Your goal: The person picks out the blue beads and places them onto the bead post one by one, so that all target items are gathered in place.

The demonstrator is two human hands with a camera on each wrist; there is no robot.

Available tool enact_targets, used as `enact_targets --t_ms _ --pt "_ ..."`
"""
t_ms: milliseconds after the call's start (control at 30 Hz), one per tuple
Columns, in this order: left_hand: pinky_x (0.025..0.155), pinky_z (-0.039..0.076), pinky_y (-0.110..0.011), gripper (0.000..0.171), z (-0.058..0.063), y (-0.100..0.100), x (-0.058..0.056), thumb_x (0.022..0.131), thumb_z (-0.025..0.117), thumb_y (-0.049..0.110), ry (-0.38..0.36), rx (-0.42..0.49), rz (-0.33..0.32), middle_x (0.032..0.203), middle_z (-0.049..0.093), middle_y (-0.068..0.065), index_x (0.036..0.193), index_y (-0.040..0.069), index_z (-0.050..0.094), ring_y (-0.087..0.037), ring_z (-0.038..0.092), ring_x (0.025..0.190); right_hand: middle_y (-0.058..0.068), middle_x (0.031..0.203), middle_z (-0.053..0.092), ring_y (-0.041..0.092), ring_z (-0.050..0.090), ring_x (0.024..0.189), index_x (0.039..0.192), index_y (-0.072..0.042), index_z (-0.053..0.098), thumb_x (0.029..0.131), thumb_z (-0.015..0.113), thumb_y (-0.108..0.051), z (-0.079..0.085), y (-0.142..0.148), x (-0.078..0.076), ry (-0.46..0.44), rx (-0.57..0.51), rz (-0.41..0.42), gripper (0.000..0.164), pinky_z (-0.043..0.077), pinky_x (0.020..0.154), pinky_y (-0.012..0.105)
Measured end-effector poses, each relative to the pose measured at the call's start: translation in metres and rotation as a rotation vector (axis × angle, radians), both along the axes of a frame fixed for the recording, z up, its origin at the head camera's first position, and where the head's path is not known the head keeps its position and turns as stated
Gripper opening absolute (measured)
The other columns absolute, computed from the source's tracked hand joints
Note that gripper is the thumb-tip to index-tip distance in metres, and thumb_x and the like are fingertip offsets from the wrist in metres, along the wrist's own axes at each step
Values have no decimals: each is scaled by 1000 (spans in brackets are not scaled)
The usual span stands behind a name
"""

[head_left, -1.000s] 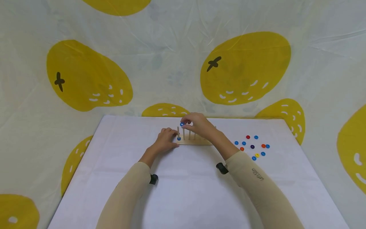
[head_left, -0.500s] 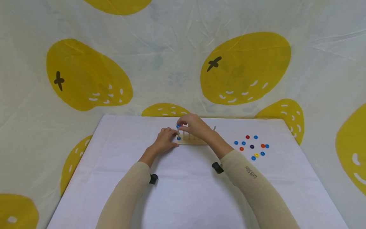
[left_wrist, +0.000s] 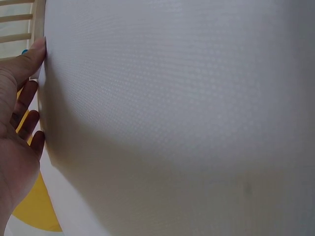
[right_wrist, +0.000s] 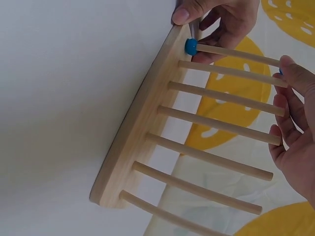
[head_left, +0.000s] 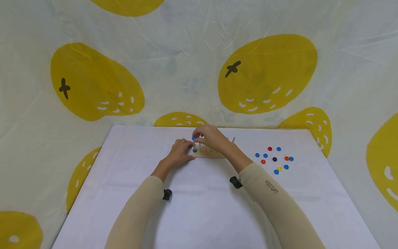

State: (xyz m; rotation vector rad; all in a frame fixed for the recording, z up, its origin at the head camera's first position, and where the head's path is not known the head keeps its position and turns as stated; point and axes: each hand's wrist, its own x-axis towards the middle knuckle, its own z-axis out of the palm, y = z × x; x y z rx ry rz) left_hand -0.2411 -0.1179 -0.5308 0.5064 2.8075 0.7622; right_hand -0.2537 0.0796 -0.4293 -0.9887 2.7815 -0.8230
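The rack (right_wrist: pixel 141 118) is smooth matt wood, the beads (right_wrist: pixel 191 46) probably plastic.

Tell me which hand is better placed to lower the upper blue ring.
Probably the right hand: it pinches the upper blue ring at the top of the end peg, while the left hand holds the wooden base.

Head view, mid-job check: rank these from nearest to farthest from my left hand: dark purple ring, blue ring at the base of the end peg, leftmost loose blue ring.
From the left hand:
1. Blue ring at the base of the end peg: just right of the hand.
2. Leftmost loose blue ring: on the table's right side.
3. Dark purple ring: farther right.
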Motion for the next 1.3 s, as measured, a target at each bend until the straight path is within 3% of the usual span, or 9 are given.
enact_targets --t_ms 433,900,1300 --pt "115 36 -50 54 3 2 1 86 85 33 -9 -11 1 129 60 -7 132 13 65 -32 43 134 2 98 77 20 70 95 107 -10 78 94 77 -18 -4 1 0 32 26 10 16 56 89 35" --pt "115 36 -50 53 1 2 1 86 86 34 -2 -12 9 128 60 -7 131 14 65 -32 44 132 4 100 77 26 72 99 106 -9 78 93 78 -18 -6 2 -1 18 16 -15 15 57 90 37" --pt "114 36 -51 54 2 2 1 86 86 32 1 -9 4 128 60 -8 131 12 65 -32 44 133 2 99 77 23 70 97 104 -10 78 93 78 -18 -6 3 0 18 15 -25 13 56 90 36"
